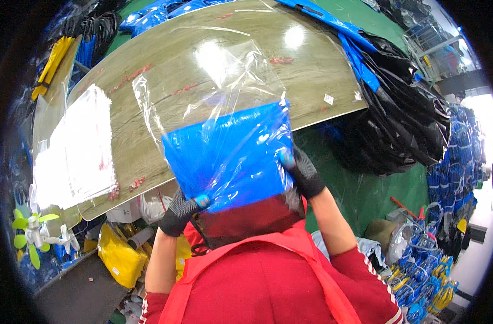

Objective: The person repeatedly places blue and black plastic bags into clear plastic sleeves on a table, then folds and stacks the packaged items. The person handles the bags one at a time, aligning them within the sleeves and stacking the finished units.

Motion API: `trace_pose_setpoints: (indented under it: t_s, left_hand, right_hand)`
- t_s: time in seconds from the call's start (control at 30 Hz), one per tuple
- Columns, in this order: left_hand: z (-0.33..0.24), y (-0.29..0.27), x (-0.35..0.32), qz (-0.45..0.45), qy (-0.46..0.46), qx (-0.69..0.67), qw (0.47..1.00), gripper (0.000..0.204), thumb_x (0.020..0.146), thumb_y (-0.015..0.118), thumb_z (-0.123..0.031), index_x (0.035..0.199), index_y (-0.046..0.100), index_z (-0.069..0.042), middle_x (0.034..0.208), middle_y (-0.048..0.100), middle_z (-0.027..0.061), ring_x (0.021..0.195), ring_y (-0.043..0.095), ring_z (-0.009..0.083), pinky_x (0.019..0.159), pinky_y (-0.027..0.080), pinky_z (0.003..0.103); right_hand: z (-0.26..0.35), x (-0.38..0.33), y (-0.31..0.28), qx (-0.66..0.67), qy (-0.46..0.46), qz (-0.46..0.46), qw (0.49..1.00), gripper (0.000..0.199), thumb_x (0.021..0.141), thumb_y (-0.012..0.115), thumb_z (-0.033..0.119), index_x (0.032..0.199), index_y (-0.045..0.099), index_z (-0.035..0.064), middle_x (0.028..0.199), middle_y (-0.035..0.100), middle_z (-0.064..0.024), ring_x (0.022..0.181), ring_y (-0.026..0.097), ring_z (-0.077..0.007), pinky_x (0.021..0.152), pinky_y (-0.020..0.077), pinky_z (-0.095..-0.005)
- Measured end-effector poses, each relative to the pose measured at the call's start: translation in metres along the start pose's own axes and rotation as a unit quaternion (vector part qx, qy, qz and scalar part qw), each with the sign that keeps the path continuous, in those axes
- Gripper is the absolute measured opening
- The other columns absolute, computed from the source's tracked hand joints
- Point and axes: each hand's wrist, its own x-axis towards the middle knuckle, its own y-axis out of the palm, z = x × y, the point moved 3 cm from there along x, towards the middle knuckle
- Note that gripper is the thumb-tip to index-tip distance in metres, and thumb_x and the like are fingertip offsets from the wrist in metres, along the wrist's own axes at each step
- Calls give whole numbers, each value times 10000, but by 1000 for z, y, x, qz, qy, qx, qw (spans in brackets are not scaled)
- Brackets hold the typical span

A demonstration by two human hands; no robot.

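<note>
Two gloved hands — left hand (179,213), right hand (303,173) — each grip clenched on the blue folded item (230,156) inside a clear plastic bag (214,86).

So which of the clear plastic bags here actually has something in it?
The clear bag held up between both hands, left and right: a folded blue item sits inside it. The stack of flat bags on the table looks empty.

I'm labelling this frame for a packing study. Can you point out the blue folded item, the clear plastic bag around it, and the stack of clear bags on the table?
blue folded item (230,156): head view, middle of its blue face.
clear plastic bag (225,81): head view, empty upper part above the blue item.
stack of clear bags (79,151): head view, middle of the white-looking pile.
</note>
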Motion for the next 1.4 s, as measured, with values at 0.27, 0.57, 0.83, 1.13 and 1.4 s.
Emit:
trace_pose_setpoints:
  t_s: [0.27,0.57,0.83,1.13,1.4]
  left_hand:
    - [12,-24,19,-46,53,-178,982,709,758,771,-309,1333,466,-24,1219,593,142,943,645,244,812,549,387]
    - [83,21,-54,34,-95,-154,983,667,715,819,-289,1258,538,-23,1129,640,88,1014,597,184,866,495,324]
    - [54,26,39,-129,123,-263,948,186,893,632,-216,1030,571,-107,863,589,5,725,554,114,596,462,255]
    - [-155,51,5,-42,360,381,851,623,725,803,-336,1239,566,-75,1064,644,165,970,625,323,846,492,383]
    - [-231,11,38,-142,467,541,685,503,728,789,-183,1182,601,-73,1034,662,171,898,656,325,787,514,386]
  right_hand:
    - [-11,-6,-5,8,51,61,997,744,817,742,364,1393,423,18,1300,562,-159,1183,535,-248,1062,382,-404]
    - [-54,-51,-4,52,164,65,983,896,798,756,373,1470,278,25,1415,440,-142,1280,444,-235,1076,358,-379]
    - [31,4,23,91,-281,62,953,991,725,788,478,1442,298,0,1421,418,-141,1300,419,-236,1079,350,-359]
    - [143,18,21,-252,-549,101,790,763,650,848,124,1306,460,110,1160,591,-162,1065,591,-324,924,469,-425]
    - [173,39,-12,-418,-601,-232,640,860,761,743,483,1430,393,72,1298,522,-207,1094,562,-301,943,449,-390]
